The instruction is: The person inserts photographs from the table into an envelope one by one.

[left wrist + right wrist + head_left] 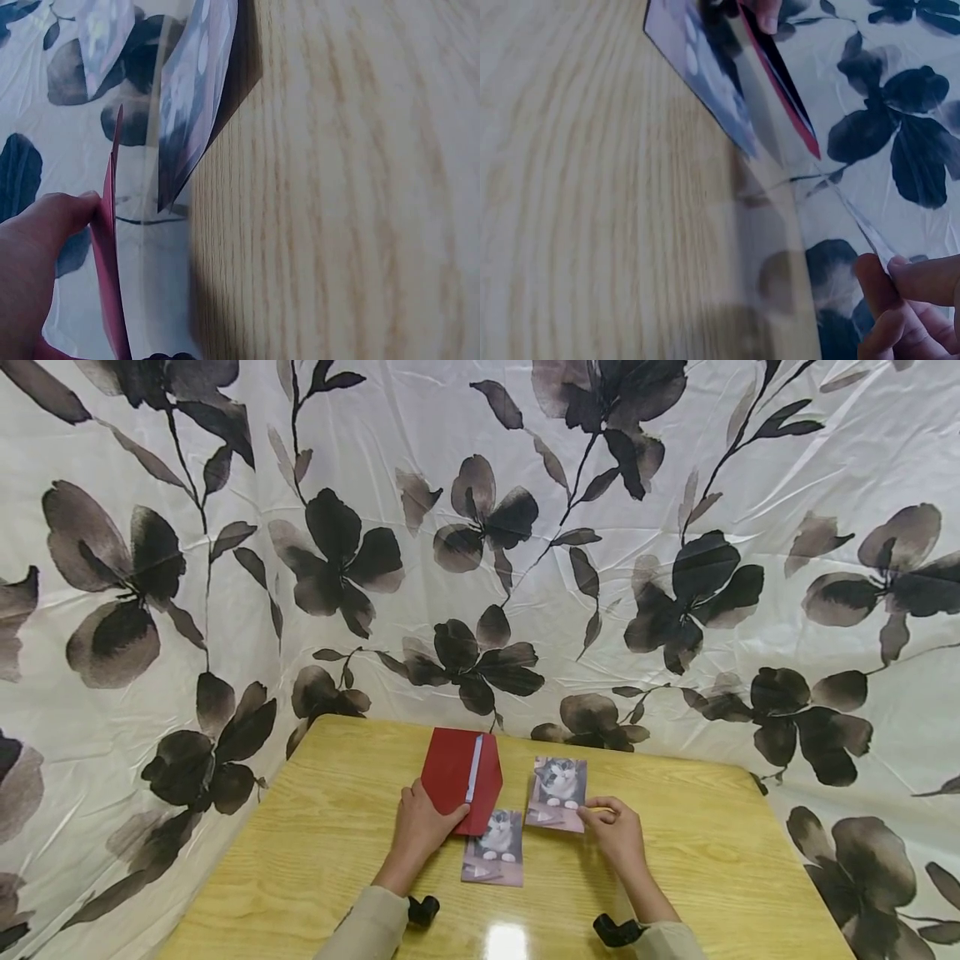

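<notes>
My left hand point(427, 827) grips a red envelope point(452, 777) by its lower edge, thumb on the front. A pale strip of something point(474, 768) shows at the envelope's opening, beside its pointed flap. Between thumb and fingers, my right hand point(617, 835) pinches a cat photo point(557, 789) at its lower right corner. In the right wrist view that photo point(866, 225) appears nearly edge-on, raised off the table. Another cat photo point(495, 856) lies on the table, its upper left part hidden by the envelope. The left wrist view shows the envelope point(111, 262) edge-on, apart from the tabletop.
The yellow wood-grain table point(315, 843) spreads under both hands. Behind it and at the sides hangs a white cloth point(585, 668) printed with dark flowers. A black band point(423, 912) is at the left wrist and another black band point(618, 931) at the right.
</notes>
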Available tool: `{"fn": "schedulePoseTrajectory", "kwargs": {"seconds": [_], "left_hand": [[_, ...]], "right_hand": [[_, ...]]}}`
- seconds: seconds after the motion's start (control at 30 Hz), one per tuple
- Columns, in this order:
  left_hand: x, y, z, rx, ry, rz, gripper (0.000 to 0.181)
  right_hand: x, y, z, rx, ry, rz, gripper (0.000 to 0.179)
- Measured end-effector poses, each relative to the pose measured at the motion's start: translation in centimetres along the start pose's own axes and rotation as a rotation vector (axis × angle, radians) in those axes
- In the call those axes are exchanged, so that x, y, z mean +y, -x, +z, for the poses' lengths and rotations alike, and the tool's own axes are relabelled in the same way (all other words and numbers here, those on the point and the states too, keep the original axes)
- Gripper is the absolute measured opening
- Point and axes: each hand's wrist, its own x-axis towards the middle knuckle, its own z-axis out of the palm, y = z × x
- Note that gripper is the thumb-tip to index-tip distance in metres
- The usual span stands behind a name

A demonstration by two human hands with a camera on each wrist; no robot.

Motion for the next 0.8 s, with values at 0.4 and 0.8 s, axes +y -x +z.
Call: {"fn": "schedulePoseTrajectory", "kwargs": {"seconds": [0.4, 0.8], "left_hand": [[-0.1, 0.0, 0.0, 0.005, -0.003, -0.002, 0.101], [-0.3, -0.1, 0.3, -0.016, 0.011, -0.024, 0.099]], "right_hand": [[-1.1, -1.3, 2.6, -0.009, -0.041, -0.031, 0.022], [-1.9, -2.7, 5.4, -0.005, -0.108, -0.001, 0.021]]}}
